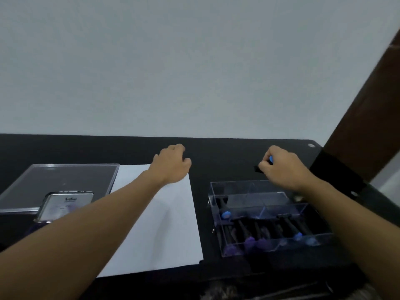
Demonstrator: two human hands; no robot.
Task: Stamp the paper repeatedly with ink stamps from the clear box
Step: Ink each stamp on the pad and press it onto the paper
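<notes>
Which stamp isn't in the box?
The blue-tipped stamp pinched in the right hand, behind the clear box. The other stamps all lie inside it.

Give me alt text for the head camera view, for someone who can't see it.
The right hand holds a black stamp with a blue end beyond the clear box of stamps on a black table. The left hand lies relaxed at the far edge of the white paper; an ink pad sits further left.
</notes>
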